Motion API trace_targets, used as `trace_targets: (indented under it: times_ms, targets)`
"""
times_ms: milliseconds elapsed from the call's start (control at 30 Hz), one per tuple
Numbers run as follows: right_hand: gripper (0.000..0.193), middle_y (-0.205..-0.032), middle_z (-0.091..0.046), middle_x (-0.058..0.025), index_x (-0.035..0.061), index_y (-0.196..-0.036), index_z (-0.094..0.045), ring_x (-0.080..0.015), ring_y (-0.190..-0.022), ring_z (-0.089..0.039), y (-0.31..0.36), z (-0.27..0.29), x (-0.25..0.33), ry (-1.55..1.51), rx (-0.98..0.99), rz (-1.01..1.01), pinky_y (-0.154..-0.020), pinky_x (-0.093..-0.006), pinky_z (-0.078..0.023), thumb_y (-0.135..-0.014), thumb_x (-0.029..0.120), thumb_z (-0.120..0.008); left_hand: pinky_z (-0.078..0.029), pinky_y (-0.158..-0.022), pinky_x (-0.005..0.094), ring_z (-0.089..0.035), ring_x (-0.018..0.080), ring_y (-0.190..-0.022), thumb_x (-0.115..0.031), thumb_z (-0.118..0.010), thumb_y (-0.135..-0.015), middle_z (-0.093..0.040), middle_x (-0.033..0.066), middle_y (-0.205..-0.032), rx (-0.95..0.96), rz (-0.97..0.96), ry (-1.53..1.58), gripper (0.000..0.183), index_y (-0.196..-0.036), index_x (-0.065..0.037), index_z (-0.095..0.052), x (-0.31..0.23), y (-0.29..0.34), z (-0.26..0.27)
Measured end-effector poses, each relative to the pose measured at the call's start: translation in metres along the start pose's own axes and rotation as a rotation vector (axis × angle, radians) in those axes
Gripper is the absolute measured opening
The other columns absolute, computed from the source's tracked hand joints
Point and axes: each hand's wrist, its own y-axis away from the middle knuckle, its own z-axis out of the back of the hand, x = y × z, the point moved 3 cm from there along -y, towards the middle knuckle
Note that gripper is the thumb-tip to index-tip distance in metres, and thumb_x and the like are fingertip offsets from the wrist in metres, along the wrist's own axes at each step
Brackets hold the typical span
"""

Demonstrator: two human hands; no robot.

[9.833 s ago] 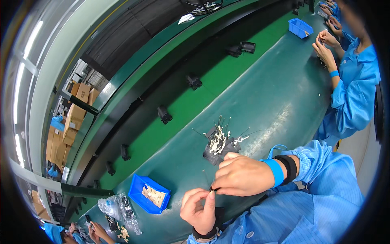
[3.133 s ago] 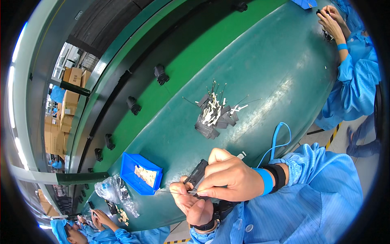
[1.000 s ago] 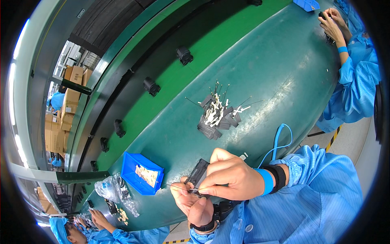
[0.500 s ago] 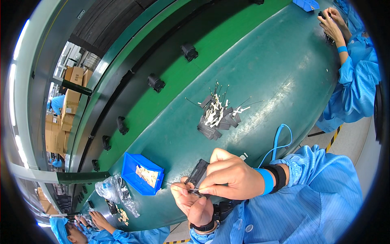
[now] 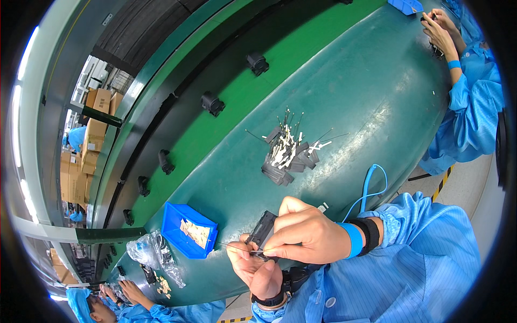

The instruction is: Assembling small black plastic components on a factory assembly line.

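Note:
My left hand (image 5: 253, 272) is closed around a black rectangular plastic part (image 5: 263, 229), with the palm turned up and the thumb toward me. Over its near end, my right hand (image 5: 307, 237) pinches a thin black wire (image 5: 229, 246) between thumb and forefinger. The wire runs out leftward past the left fingers; its pinched end is mostly covered. Ahead of my hands lies a pile of flat black pieces (image 5: 278, 173) with white strips (image 5: 284, 151) and thin wires on top. To the left stands a blue bin (image 5: 171, 237) with small cream-coloured pieces (image 5: 195, 232) inside.
Beyond the green table (image 5: 355, 107) runs a green conveyor belt (image 5: 237, 107) carrying black units (image 5: 212, 104). A clear plastic bag (image 5: 153, 253) lies beside the bin. A coiled blue cord (image 5: 368, 183) hangs at right. Co-workers sit at far right (image 5: 474, 113) and lower left (image 5: 134, 299).
The black units on the belt have shifted a little up and to the right. My hands, the black part and the wire have hardly moved.

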Motion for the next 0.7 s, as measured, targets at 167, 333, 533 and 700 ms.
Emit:
trace_targets:
  times_ms: [167,333,533,700]
  targets:
    - [0.006,-0.063,-0.051,0.0005,0.0100,-0.082,-0.068,-0.0178,-0.065,-0.041,0.0003,0.0003,0.0004,0.007,0.004,0.001,-0.062,-0.0289,-0.034,-0.077,0.013,-0.068,-0.031,-0.083,0.0271,-0.038,0.0144,-0.085,-0.004,-0.065,-0.054,-0.036,0.0065,-0.088,0.009,-0.002,-0.005,0.044,-0.087,-0.010,-0.035,0.0003,-0.0005,0.0002]
    - [0.006,-0.063,-0.052,0.0005,0.0101,-0.082,-0.068,-0.0177,-0.065,-0.041,0.0005,0.0003,-0.0003,0.001,0.016,-0.011,-0.062,-0.0288,-0.034,-0.077,0.013,-0.068,-0.031,-0.082,0.0268,-0.038,0.0143,-0.085,-0.005,-0.067,-0.055,-0.037,0.0063,-0.088,0.017,-0.015,-0.010,0.045,-0.087,-0.010,-0.035,0.0002,-0.0007,0.0008]
    - [0.007,-0.065,-0.055,-0.0003,0.0086,-0.082,-0.068,-0.0176,-0.067,-0.042,-0.0013,0.0013,-0.0024,-0.079,0.033,-0.093,-0.065,-0.0286,-0.036,-0.077,0.013,-0.068,-0.032,-0.081,0.0262,-0.040,0.0141,-0.085,-0.006,-0.068,-0.057,-0.038,0.0059,-0.089,0.023,0.012,-0.003,0.045,-0.088,-0.010,-0.035,0.0001,-0.0014,0.0022]
    - [0.007,-0.065,-0.056,-0.0004,0.0077,-0.082,-0.069,-0.0173,-0.068,-0.043,-0.0015,0.0017,-0.0033,-0.137,0.050,-0.128,-0.066,-0.0284,-0.036,-0.077,0.013,-0.068,-0.032,-0.083,0.0271,-0.040,0.0145,-0.087,-0.006,-0.067,-0.057,-0.038,0.0062,-0.091,0.034,0.006,0.023,0.047,-0.092,-0.010,-0.036,0.0011,-0.0011,0.0032]
